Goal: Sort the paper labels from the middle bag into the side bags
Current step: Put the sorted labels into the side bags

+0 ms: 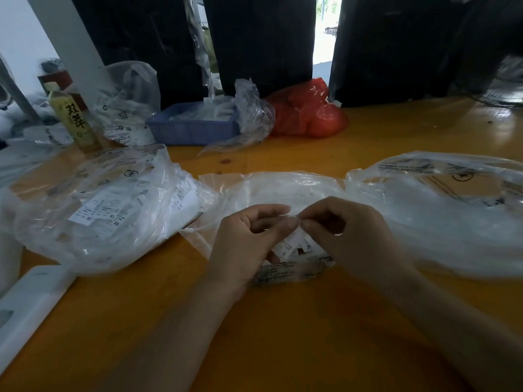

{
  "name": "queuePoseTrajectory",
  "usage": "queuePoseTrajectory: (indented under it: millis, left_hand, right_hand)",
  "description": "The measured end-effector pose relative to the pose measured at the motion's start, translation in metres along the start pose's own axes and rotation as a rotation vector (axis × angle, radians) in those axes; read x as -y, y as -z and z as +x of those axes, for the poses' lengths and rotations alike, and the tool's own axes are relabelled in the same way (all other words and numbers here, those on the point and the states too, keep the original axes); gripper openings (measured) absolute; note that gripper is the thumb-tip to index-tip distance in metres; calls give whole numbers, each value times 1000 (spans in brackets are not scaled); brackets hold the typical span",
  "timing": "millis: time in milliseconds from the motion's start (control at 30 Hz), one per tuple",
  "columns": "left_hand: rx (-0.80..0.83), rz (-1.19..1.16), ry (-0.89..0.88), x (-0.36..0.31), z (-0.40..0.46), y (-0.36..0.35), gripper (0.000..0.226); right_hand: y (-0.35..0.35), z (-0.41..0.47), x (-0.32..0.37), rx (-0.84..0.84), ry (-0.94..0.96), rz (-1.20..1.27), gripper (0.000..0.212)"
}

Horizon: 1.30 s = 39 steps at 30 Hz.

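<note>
The clear middle bag (271, 188) lies on the orange table (283, 321) in front of me. Over its near edge, my left hand (249, 239) and my right hand (348, 230) meet fingertip to fingertip and pinch a small bunch of white paper labels (294, 244), one printed XL. The left side bag (99, 210) is clear plastic and holds several white labels, some marked XL and XS. The right side bag (441, 210) is clear plastic too; I cannot make out what it holds.
At the back stand a blue tray (192, 128) with plastic packets, a red plastic bag (308, 111), a crumpled clear bag (252, 114) and a yellow-green bottle (73, 120). A white flat object (31, 301) lies at the near left edge.
</note>
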<state>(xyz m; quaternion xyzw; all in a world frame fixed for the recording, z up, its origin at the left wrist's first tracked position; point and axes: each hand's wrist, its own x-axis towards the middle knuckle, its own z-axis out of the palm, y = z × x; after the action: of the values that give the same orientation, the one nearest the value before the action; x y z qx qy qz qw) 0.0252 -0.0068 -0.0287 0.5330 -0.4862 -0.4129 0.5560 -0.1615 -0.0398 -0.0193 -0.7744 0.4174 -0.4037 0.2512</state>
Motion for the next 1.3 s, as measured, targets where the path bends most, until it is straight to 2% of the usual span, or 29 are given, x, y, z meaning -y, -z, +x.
queuePoseTrajectory:
  millis: [100,167,267,300,333,400,433,500,533,600,700,767,867,967,1067,1133,1200,1233,1300]
  left_hand:
    - [1,-14,-54,-4,0,0,29]
    - [-86,147,-154,-10,0,4,33]
    - [-377,527,-495,-28,3,32,32]
    - [-528,684,-607,-34,6,47,28]
    - [-679,818,-641,-40,10,65,25]
    - [-885,978,-501,-45,15,100,27]
    - [-903,1026,-372,-43,16,116,30]
    - [-829,1124,-119,-35,18,135,32]
    - [-795,1164,-33,-32,18,139,32]
    - [-774,1250,80,-27,20,144,32]
    - [-753,1396,180,-22,25,146,34]
    - [-721,1386,191,-21,28,145,37]
    - [-775,1357,106,-26,26,135,34]
    - [-839,1252,-135,-31,21,113,29]
    - [-783,1068,-421,-32,18,78,25]
    - [-634,927,-572,-30,14,49,24]
    - [-394,702,-630,-25,7,22,21]
    - [-271,585,-585,-23,2,12,20]
    - [-32,420,-384,-17,-3,-2,26]
  right_hand:
    - [5,2,-2,-118,-48,46,16]
    - [10,5,0,-182,-60,48,17]
    - [28,10,3,-315,-29,-88,9]
    - [37,13,1,-342,-6,-218,5]
    - [48,17,-4,-343,2,-376,3]
    - [70,26,-22,-261,-94,-694,13]
    - [80,30,-32,-184,-195,-819,19]
    - [92,33,-47,-6,-378,-991,19]
    - [94,33,-51,78,-435,-1039,14]
    - [93,33,-54,179,-502,-1051,18]
    - [91,32,-54,149,-496,-1054,21]
    - [91,32,-52,94,-476,-1050,23]
    - [92,32,-46,-15,-412,-967,27]
    - [88,30,-38,-166,-297,-835,26]
    - [80,29,-32,-337,-147,-656,17]
    - [76,28,-26,-424,-84,-524,9]
    - [71,26,-18,-462,-58,-284,10]
    - [66,24,-13,-440,-57,-140,10]
    - [52,19,-4,-335,-80,78,9]
